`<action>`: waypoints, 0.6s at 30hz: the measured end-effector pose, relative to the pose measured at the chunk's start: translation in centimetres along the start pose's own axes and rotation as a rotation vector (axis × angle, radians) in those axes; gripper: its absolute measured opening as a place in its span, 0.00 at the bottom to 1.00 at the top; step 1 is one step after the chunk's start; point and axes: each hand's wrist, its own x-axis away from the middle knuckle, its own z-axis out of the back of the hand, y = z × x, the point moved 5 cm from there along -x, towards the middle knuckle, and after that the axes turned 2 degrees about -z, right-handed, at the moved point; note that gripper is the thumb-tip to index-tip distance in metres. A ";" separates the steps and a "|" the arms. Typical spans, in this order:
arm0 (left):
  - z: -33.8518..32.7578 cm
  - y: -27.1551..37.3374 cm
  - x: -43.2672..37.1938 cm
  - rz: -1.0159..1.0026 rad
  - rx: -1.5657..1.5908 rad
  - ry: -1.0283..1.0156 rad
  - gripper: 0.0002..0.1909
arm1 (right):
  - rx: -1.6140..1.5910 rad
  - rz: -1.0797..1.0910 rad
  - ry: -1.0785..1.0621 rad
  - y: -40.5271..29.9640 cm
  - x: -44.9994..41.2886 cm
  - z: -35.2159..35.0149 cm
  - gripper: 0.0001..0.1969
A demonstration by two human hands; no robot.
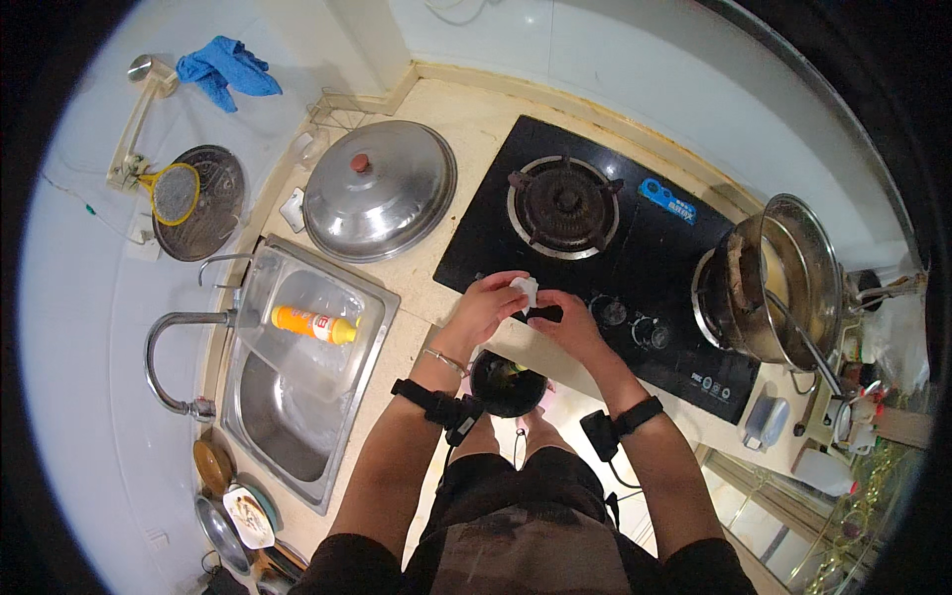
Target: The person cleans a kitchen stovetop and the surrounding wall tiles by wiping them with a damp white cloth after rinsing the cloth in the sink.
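Between my two hands, over the front edge of the gas hob [483, 230], is a small crumpled white piece [526, 292] that looks like tissue. My left hand [487, 309] pinches it between thumb and fingers. From the other side the fingertips of my right hand [569, 320] meet its edge, with the fingers curled. Below both hands stands a black bin [509, 394], partly hidden by the counter edge; its contents are hard to make out. The bare burner [569, 201] lies just beyond my hands.
Left of me is a steel sink [390, 312] with an orange bottle [312, 324] lying in it and a curved tap [160, 349]. A domed pot lid [387, 201] rests behind the sink. At right, a large pan [811, 268] with a long-handled utensil occupies the other burner.
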 end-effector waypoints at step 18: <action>3.6 -0.3 -3.8 -0.261 -0.644 0.119 0.14 | 0.082 -0.149 0.182 -1.7 0.5 1.5 0.07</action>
